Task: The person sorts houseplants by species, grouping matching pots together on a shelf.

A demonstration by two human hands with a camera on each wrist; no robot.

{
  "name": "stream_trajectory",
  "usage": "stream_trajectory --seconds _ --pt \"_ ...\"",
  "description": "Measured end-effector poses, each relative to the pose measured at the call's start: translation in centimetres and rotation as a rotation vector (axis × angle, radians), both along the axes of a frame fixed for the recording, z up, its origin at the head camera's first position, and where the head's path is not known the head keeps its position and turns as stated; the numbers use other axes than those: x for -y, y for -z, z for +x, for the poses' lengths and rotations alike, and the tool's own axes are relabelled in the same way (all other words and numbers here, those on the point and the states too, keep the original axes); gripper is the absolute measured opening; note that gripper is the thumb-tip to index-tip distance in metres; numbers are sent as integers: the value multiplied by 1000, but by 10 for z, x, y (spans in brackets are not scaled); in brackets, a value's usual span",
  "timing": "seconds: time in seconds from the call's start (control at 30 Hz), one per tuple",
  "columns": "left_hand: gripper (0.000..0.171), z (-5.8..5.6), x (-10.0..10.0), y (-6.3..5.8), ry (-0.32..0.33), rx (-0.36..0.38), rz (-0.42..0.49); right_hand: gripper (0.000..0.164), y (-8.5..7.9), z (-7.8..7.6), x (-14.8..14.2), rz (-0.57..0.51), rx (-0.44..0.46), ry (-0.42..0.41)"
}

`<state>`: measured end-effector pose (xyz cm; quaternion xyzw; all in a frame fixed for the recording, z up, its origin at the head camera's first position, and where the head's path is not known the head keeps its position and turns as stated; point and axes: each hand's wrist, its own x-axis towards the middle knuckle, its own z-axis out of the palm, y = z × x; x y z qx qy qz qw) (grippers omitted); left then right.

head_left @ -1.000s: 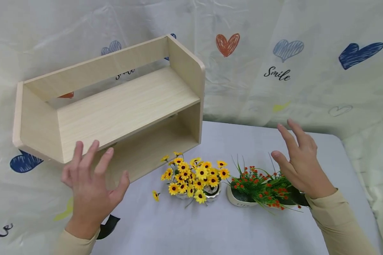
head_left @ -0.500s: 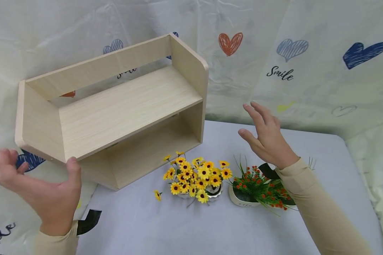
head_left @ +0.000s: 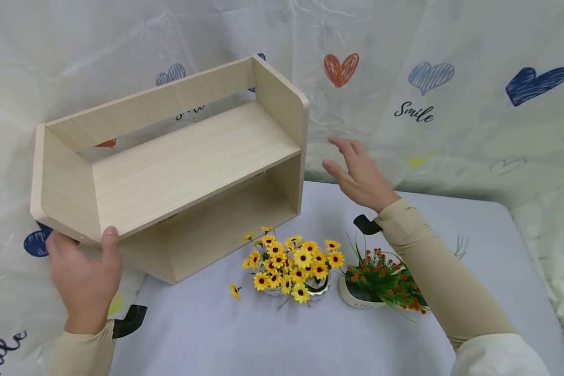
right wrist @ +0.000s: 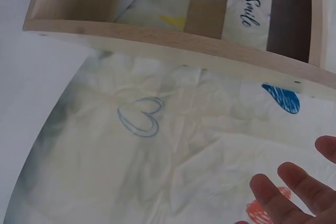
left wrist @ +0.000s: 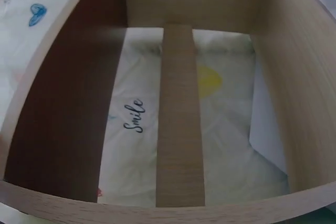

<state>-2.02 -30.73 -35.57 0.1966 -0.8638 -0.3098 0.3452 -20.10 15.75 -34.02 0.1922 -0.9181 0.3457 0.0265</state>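
Note:
A light wooden two-tier shelf [head_left: 197, 167] stands at an angle on the left of the table in the head view. At its lower left corner, my left hand [head_left: 86, 277] grips the side panel, thumb up at the front edge and fingers partly hidden behind the panel. The left wrist view looks along the shelf's inside, past a narrow wooden slat [left wrist: 181, 124]. My right hand [head_left: 363, 177] is spread in the air to the right of the shelf, apart from it. Its fingertips show at the lower right of the right wrist view, holding nothing.
Potted yellow flowers [head_left: 291, 263] stand in front of the shelf. Beside them are white oval pots with red-flowered greenery [head_left: 380, 277], partly behind the right forearm. A white cloth covers the table [head_left: 244, 339]; a printed sheet [head_left: 451, 151] hangs behind.
My left hand swung out left of the shelf, then came back onto its left end. The right hand moved left and away from over the red-flowered pots, toward the shelf's right side.

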Motion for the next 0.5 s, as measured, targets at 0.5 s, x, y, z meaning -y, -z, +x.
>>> stream_trajectory --seconds 0.5 --pt "69 -12 15 9 73 -30 -142 75 -9 -35 51 -71 12 -85"
